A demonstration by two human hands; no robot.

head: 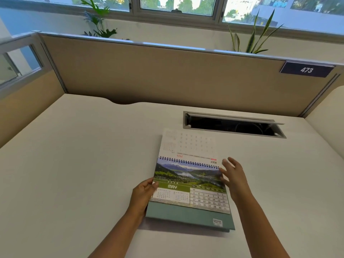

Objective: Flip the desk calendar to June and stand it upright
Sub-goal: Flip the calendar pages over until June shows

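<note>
The spiral-bound desk calendar lies nearly flat on the white desk, its near page showing MAY 2026 under a landscape photo. A turned-over page lies beyond the spiral, blurred, with MAY printed upside down. The calendar's teal base shows at the near edge. My left hand grips the calendar's left edge, thumb on the page. My right hand hovers at the right end of the spiral, fingers spread and blurred, holding nothing.
An open cable hatch is cut into the desk just behind the calendar. A beige partition with a sign reading 473 closes the back; a lower one stands at the left. Plants and windows are behind it.
</note>
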